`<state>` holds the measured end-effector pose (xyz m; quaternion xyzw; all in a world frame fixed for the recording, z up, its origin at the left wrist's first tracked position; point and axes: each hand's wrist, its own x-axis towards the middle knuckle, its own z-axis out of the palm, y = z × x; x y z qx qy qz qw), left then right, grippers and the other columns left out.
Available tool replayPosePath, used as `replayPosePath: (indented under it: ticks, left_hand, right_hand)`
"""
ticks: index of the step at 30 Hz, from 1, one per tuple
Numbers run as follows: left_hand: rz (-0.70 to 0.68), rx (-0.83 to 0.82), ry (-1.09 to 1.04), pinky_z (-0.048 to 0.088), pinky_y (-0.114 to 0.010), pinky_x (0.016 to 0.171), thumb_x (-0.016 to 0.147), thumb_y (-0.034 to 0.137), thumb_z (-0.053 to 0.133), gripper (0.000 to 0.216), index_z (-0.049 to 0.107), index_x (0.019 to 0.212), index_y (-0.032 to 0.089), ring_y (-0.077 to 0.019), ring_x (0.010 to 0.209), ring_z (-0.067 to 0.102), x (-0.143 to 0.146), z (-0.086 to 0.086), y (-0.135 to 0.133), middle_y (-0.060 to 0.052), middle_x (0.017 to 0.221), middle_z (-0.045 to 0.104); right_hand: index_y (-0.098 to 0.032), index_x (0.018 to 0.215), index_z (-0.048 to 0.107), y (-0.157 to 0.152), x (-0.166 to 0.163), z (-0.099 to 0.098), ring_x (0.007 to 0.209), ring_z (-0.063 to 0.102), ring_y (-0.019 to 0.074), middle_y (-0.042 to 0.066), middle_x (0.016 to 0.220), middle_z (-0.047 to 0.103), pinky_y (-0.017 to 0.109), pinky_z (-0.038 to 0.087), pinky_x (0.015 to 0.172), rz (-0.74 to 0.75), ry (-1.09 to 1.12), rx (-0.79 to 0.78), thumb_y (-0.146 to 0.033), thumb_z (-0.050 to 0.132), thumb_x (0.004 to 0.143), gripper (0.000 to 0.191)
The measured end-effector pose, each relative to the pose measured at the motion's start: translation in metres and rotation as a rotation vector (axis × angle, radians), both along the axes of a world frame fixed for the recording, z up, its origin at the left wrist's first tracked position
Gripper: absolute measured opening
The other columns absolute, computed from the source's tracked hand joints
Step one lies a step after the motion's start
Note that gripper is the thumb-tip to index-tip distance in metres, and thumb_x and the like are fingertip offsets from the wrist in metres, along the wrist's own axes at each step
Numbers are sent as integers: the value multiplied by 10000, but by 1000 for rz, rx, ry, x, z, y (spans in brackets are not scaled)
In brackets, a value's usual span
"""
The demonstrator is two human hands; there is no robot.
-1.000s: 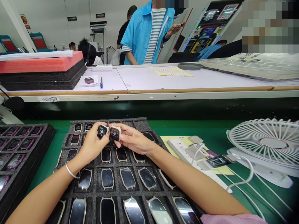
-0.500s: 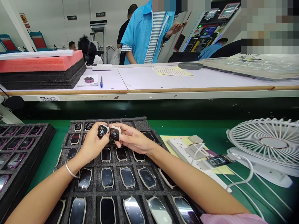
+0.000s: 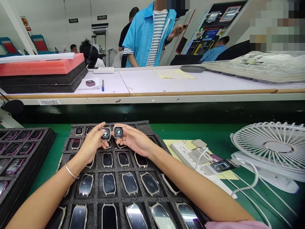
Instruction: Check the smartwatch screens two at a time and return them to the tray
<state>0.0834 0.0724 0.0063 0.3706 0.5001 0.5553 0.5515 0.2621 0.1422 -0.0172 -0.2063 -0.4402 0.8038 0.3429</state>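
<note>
My left hand (image 3: 91,144) pinches a small smartwatch body (image 3: 105,133) with a lit screen. Beside it, my right hand (image 3: 133,140) holds a second lit smartwatch body (image 3: 118,132). Both are held side by side just above the far rows of a dark foam tray (image 3: 97,190). The tray's pockets hold several more watch bodies with dark screens. A thin bangle circles my left wrist.
Another foam tray (image 3: 21,152) with pinkish watches lies left. To the right lie a white power strip (image 3: 188,152), a charging watch (image 3: 221,165) with cables, and a white fan (image 3: 274,149). Behind runs a raised shelf (image 3: 166,92) with foam stacks; people stand beyond it.
Both hands have tilted the two watches upward and lifted them slightly toward the tray's far edge; my left index finger has stretched out. The view shifted a little.
</note>
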Motion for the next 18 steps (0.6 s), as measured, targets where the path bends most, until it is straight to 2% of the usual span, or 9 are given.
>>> replayPosePath:
  ticks: [6, 10, 18]
  left_hand:
    - [-36, 79, -29, 546, -280, 571, 814, 368, 633, 440, 590, 1204, 170, -133, 565, 667, -2, -2, 0, -29, 845, 675]
    - [-25, 95, -42, 567, -288, 588, 810, 333, 628, 376, 592, 1147, 170, -141, 574, 686, -2, -2, 0, -25, 855, 680]
    - [-45, 77, 7, 582, -292, 619, 767, 274, 621, 334, 574, 1084, 178, -143, 589, 700, 1, -3, 0, -15, 888, 688]
  right_hand:
    - [-186, 1067, 628, -2, 0, 0, 622, 634, 132, 27, 834, 694, 285, 478, 627, -25, -11, 27, -397, 712, 834, 326]
    - [-197, 1113, 613, -3, 1, 0, 628, 636, 126, 49, 948, 710, 286, 471, 629, -30, -22, 68, -419, 718, 824, 379]
    - [-206, 1097, 582, -6, 2, -1, 656, 649, 111, 3, 903, 672, 265, 461, 652, -69, -138, 235, -241, 734, 786, 348]
